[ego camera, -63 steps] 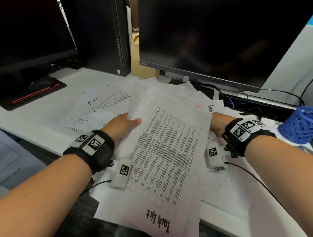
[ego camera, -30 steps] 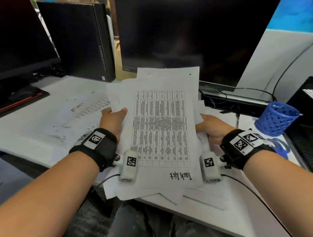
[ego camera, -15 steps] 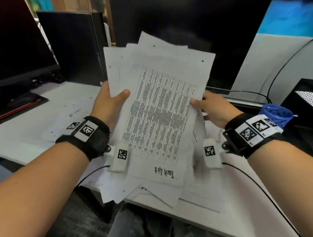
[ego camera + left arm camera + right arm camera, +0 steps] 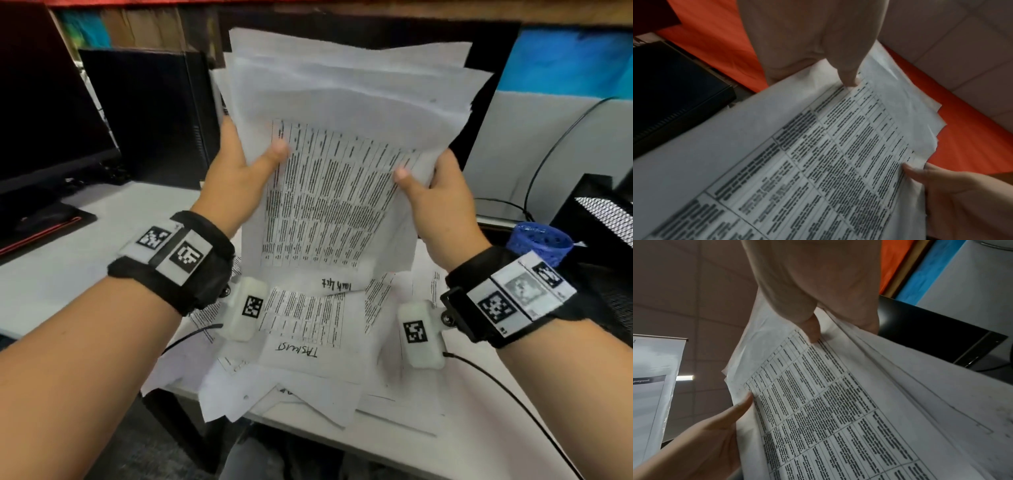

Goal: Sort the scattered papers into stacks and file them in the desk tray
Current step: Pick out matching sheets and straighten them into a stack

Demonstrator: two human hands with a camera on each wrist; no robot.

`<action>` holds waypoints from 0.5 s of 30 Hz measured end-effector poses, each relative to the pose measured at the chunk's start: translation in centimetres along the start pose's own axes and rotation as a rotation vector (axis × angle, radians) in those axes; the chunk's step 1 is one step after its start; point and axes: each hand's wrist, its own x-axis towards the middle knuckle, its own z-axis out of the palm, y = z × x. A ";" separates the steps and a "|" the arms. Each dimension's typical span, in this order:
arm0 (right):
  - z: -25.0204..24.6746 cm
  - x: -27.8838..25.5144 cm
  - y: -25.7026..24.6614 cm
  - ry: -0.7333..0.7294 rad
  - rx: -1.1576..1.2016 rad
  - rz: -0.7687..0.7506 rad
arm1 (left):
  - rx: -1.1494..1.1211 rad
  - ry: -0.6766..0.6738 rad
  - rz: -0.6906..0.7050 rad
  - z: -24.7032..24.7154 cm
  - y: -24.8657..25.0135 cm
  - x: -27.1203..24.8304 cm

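Bare forearms, black wristbands (image 4: 178, 260) with square-coded white tags, white camera pods (image 4: 422, 334) underneath, thin black cables (image 4: 507, 394)

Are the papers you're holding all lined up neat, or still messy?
Still messy. In the bundle of white printed papers, top edges fan out unevenly. Left hand and right hand grip its sides.

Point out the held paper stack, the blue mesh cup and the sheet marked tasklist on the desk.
held paper stack (image 4: 335, 192), head view, printed table.
blue mesh cup (image 4: 539, 241), head view, outer wall.
tasklist sheet (image 4: 305, 322), head view, printed table.
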 end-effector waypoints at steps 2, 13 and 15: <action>0.2 0.4 -0.1 0.019 0.008 0.006 | -0.006 -0.012 -0.047 0.1 -0.2 0.1; 0.9 4.5 -6.3 0.046 -0.172 -0.434 | -0.062 -0.045 -0.134 0.4 -0.2 0.2; 1.0 5.0 -6.5 0.011 -0.305 -0.377 | -0.112 -0.050 -0.169 0.2 -0.7 0.0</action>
